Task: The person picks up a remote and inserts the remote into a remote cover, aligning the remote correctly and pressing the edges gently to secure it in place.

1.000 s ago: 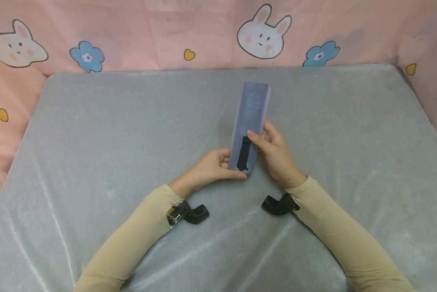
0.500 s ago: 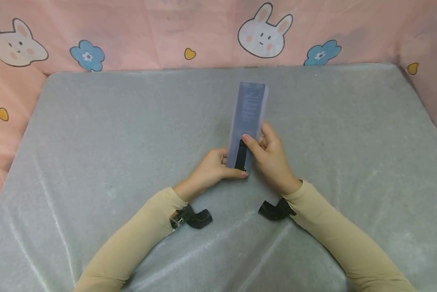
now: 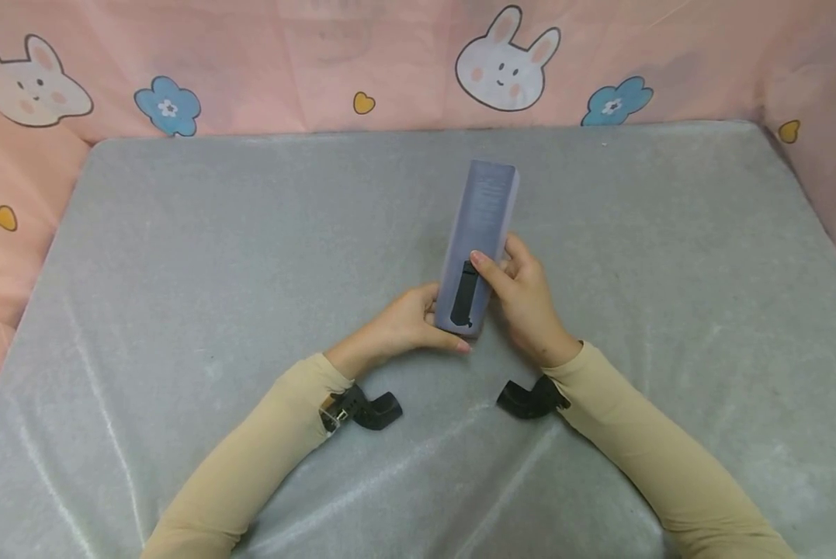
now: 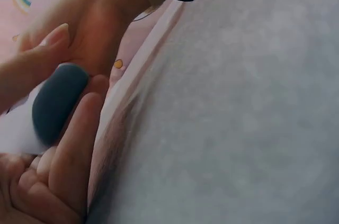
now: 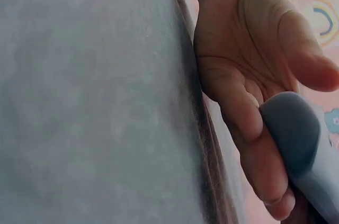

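In the head view, a long bluish-purple box (image 3: 483,213) with pale print and a black shape on its face is held tilted above the table. The right hand (image 3: 529,307) grips its right side, the thumb lying on the face by the black shape and the fingers behind. At the lower left, the left hand (image 3: 411,322) holds the box with fingers at its edge and partly hidden beneath; its thumb extends just below the lower end. The left wrist view shows the rounded, dark blue-grey end (image 4: 59,105) between thumb and fingers. That end (image 5: 294,128) also appears in the right wrist view.
A grey cloth-covered table (image 3: 250,225) spreads below the hands. Pink fabric (image 3: 404,54) with rabbits, flowers and hearts rises along its back and sides. Black wrist-worn devices (image 3: 532,397) hang beneath both sleeves.
The box shifted slightly left, then back right. The left thumb has slid down off the box's lower end, showing more of the black shape. The right hand has kept its grip.
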`<state>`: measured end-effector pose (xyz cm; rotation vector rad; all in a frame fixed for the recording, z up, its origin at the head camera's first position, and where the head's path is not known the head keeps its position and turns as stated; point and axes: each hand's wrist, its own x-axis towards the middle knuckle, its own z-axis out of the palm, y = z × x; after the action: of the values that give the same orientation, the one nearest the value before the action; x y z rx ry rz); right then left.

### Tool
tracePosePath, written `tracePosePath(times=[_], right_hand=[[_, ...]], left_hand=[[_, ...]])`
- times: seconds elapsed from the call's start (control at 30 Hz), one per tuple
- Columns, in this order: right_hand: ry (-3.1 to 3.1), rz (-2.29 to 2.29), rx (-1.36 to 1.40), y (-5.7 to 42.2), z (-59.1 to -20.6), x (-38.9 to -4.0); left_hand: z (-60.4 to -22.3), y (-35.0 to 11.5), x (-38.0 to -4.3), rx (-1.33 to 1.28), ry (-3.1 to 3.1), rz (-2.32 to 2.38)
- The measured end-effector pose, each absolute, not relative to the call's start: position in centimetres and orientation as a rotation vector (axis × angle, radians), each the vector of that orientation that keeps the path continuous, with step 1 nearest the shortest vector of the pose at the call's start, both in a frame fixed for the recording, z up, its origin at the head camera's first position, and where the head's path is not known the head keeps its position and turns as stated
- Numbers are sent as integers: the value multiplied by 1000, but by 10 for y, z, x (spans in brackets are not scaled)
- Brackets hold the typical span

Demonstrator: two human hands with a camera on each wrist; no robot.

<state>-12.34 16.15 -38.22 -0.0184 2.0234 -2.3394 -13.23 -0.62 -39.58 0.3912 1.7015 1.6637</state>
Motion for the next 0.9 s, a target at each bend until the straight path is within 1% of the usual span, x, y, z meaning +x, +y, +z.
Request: tracePosePath(times=[0.3, 0.63, 0.8, 0.9], right_hand=[[1959, -2377, -25, 163, -383, -125], [1987, -2391, -58, 164, -383, -125], [1901, -2520, -84, 168, -384, -125], [1744, -2623, -165, 171, -386, -125]], left_hand=[[-394, -8, -135, 367, 1662, 1657], [-394, -7, -133, 322, 1485, 1768], [-396, -10, -134, 399, 1405, 1744], [-395, -13, -134, 456, 1303, 1726]])
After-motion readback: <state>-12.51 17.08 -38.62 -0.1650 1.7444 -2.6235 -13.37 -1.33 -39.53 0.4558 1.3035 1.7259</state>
